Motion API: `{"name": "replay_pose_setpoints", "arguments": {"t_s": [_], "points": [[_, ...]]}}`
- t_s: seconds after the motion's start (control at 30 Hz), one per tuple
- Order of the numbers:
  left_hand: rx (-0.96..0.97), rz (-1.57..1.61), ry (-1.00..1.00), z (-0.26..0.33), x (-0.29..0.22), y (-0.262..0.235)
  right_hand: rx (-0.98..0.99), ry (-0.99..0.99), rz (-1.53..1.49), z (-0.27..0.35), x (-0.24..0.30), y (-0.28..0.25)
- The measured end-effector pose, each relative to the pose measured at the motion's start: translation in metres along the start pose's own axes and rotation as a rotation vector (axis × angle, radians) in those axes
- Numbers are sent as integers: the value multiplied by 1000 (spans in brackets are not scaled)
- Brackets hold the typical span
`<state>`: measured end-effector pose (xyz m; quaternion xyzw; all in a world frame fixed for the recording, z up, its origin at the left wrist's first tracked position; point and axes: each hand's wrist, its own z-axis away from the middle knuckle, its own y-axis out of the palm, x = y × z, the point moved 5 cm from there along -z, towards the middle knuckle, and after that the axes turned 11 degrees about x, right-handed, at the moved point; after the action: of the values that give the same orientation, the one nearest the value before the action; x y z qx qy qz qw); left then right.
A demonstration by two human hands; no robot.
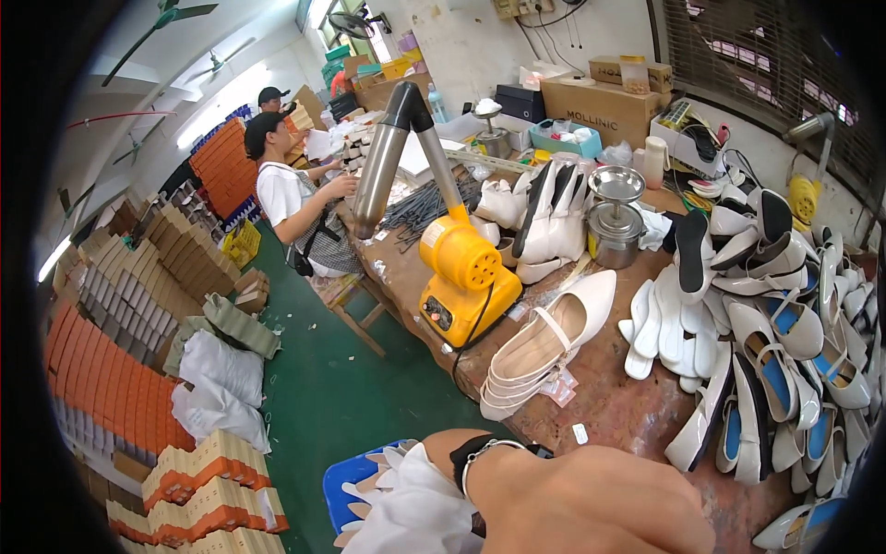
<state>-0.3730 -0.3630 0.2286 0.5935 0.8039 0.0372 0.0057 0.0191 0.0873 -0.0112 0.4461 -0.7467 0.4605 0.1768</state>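
My left forearm comes in along the lower edge, with a dark strap and a metal bangle on the wrist. My left hand (437, 450) reaches left into a heap of crumpled white material (406, 508) over a blue crate (340, 480). The material hides the fingers, so their grip is unclear. My right hand is out of view. Nearest on the brown workbench (618, 406) lies a short stack of cream strapped flat shoes (544, 342), beside a yellow machine (466, 277) with a grey angled pipe.
A large pile of white and blue-lined shoes (784, 360) covers the bench's right side. Metal pots (614, 222) and cardboard boxes (600, 106) stand behind. A person in a white shirt (286, 189) works at the bench's far end. Stacked orange boxes (120, 388) and white bags (217, 383) line the green floor on the left.
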Motion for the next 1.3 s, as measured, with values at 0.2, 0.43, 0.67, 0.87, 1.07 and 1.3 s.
{"name": "replay_pose_setpoints", "arguments": {"t_s": [0.2,0.43,0.67,0.87,1.07,1.3], "points": [[-110,-114,-153,13,-14,1,-112,78,-208,47,25,-54],[-59,-67,41,10,-7,-6,-345,170,-525,109,62,-78],[347,64,-311,69,-26,-51,-706,263,-784,212,112,-118],[362,523,-1318,204,33,-25,382,261,-607,229,231,66],[369,1036,-1551,267,11,19,541,196,-463,245,322,115],[176,1384,-1447,233,2,3,452,298,-383,259,295,126]]}}
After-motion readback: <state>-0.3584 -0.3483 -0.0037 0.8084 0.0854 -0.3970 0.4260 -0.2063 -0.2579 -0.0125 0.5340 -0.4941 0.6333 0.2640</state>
